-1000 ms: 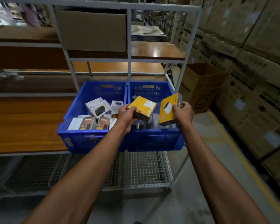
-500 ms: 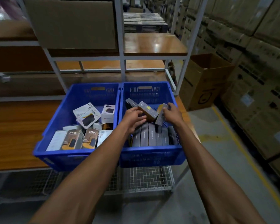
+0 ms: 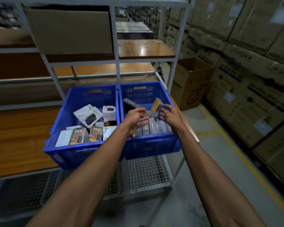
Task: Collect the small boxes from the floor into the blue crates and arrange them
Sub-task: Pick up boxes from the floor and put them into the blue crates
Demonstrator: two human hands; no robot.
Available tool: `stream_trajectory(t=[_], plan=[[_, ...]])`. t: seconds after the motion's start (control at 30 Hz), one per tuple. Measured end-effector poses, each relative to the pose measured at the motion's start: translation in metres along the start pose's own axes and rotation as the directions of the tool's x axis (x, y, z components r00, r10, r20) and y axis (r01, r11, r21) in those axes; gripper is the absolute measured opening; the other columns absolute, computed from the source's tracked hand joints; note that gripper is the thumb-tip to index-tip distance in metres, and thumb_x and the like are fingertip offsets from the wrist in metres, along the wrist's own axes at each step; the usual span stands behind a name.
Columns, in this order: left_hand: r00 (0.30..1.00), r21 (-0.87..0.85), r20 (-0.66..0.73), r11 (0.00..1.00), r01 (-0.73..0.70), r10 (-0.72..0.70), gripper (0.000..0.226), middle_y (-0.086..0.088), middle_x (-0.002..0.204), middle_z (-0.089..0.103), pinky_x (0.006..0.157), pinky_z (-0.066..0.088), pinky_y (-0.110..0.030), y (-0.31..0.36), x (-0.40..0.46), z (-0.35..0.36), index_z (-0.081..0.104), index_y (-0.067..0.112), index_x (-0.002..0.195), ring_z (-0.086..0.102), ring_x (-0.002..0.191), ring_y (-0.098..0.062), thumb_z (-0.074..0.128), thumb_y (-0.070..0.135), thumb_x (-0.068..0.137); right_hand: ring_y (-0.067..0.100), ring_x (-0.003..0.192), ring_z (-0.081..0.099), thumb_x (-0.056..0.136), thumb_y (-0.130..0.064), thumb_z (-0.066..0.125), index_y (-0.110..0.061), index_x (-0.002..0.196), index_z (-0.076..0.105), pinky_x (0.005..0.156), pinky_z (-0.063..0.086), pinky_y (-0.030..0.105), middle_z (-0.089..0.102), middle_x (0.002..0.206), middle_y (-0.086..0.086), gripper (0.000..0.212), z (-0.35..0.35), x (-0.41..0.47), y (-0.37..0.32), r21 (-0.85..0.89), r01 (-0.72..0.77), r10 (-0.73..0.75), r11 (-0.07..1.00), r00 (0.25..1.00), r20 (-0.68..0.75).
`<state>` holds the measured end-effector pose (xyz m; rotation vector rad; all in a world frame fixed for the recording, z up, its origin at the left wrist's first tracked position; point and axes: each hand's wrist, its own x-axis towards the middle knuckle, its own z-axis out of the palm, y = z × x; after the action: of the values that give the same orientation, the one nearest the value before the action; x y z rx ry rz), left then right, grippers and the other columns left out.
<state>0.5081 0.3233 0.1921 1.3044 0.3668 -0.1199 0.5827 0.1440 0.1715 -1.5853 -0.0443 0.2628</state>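
Both hands hover over the right blue crate (image 3: pixel 150 145), palms turned toward each other: the left hand (image 3: pixel 135 119) with fingers spread and holding nothing, the right hand (image 3: pixel 170 116) with fingers loosely curled just beside a yellow-and-grey box (image 3: pixel 157 104). Motion blur hides whether the right fingertips touch that box; no firm hold is visible. A grey box (image 3: pixel 152 114) lies tilted between the two hands, resting on the contents of the right blue crate.

Inside the right blue crate, near its front wall, a row of grey boxes (image 3: pixel 152 127) stands on edge, side by side; a dark box (image 3: pixel 129 104) leans toward its far left corner. To the left of the right blue crate, touching it, stands the left blue crate (image 3: pixel 67 151), in which white and printed boxes (image 3: pixel 90 115) lie at mixed angles. Both crates sit on a wooden shelf (image 3: pixel 15 136).

Judged progress: many boxes are collected, and the near row is arranged. The loose boxes atop the right blue crate and the jumble in its neighbour appear left to straighten. No boxes show on the visible floor (image 3: pixel 211 169).
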Motion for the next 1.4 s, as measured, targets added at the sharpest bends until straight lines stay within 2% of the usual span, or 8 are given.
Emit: stream_trajectory(t=[0.2,0.3,0.47,0.57,0.87,1.03,1.2,1.4], plan=[[0.999,0.025,0.033,1.0,-0.011,0.01,0.028,-0.011,0.123,0.068,0.092,0.062,-0.045,-0.022,-0.081,0.006,0.065,0.01,0.128,0.07,0.102,-0.026,0.048,0.003,0.106,0.015,0.069,0.063,0.103,0.008,0.04,-0.008,0.122,0.054,0.056,0.051,0.02,0.067,0.1,0.019,0.028,-0.001,-0.11,0.006,0.004,0.049,-0.047,0.999,0.988,-0.146],[0.997,0.088,0.074,0.996,0.028,-0.034,0.021,-0.008,0.115,0.071,0.074,0.062,-0.034,-0.045,-0.123,0.015,0.067,0.015,0.121,0.07,0.085,-0.02,0.057,0.009,0.104,0.018,0.079,0.067,0.102,0.004,0.043,-0.01,0.118,0.059,0.066,0.056,0.023,0.071,0.097,0.012,0.026,-0.009,-0.178,0.016,-0.094,0.065,-0.088,0.993,0.96,-0.266],[0.986,0.133,0.145,0.989,0.063,-0.083,0.024,-0.005,0.1,0.069,0.07,0.056,-0.031,-0.095,-0.194,0.041,0.067,0.014,0.12,0.064,0.074,-0.017,0.058,0.004,0.101,0.017,0.078,0.069,0.1,0.0,0.05,-0.018,0.107,0.064,0.073,0.06,0.032,0.075,0.097,0.011,0.024,-0.035,-0.296,0.047,-0.088,-0.007,-0.028,0.996,0.919,-0.393],[0.97,0.154,0.217,0.985,0.074,-0.107,0.022,-0.006,0.093,0.067,0.062,0.054,-0.027,-0.129,-0.238,0.066,0.066,0.014,0.115,0.061,0.064,-0.014,0.056,0.002,0.099,0.019,0.083,0.072,0.1,-0.001,0.049,-0.016,0.115,0.065,0.081,0.062,0.038,0.077,0.1,0.011,0.026,-0.06,-0.366,0.064,-0.087,-0.044,-0.003,0.995,0.883,-0.47],[0.886,0.349,0.429,0.937,0.02,-0.178,0.02,-0.007,0.096,0.069,0.062,0.055,-0.028,-0.23,-0.39,0.167,0.068,0.015,0.11,0.061,0.063,-0.016,0.054,0.004,0.101,0.026,0.093,0.075,0.099,-0.009,0.061,-0.02,0.111,0.067,0.082,0.065,0.039,0.076,0.101,0.011,0.017,-0.138,-0.592,0.12,-0.061,-0.126,0.052,0.99,0.734,-0.678],[0.842,0.436,0.498,0.899,-0.037,-0.207,0.021,-0.004,0.093,0.071,0.062,0.053,-0.026,-0.295,-0.494,0.209,0.068,0.016,0.11,0.062,0.061,-0.013,0.054,0.004,0.1,0.018,0.082,0.073,0.097,-0.007,0.064,-0.019,0.108,0.067,0.075,0.065,0.035,0.075,0.1,0.014,0.017,-0.172,-0.727,0.169,0.008,-0.132,0.094,0.991,0.662,-0.744],[0.834,0.48,0.505,0.875,-0.055,-0.225,0.019,-0.006,0.091,0.069,0.06,0.054,-0.024,-0.38,-0.607,0.217,0.068,0.013,0.115,0.062,0.063,-0.011,0.062,0.004,0.1,0.017,0.079,0.07,0.093,-0.007,0.068,-0.021,0.103,0.068,0.076,0.065,0.04,0.071,0.09,0.009,0.017,-0.184,-0.854,0.226,0.059,-0.155,0.144,0.986,0.621,-0.77],[0.804,0.498,0.551,0.861,-0.103,-0.222,0.02,-0.012,0.089,0.064,0.066,0.056,-0.028,-0.446,-0.723,0.211,0.066,0.012,0.106,0.064,0.072,-0.016,0.069,-0.003,0.094,0.014,0.077,0.071,0.087,-0.004,0.07,-0.021,0.101,0.071,0.076,0.066,0.04,0.073,0.087,0.001,0.023,-0.177,-0.989,0.256,0.124,-0.159,0.192,0.979,0.542,-0.818]])
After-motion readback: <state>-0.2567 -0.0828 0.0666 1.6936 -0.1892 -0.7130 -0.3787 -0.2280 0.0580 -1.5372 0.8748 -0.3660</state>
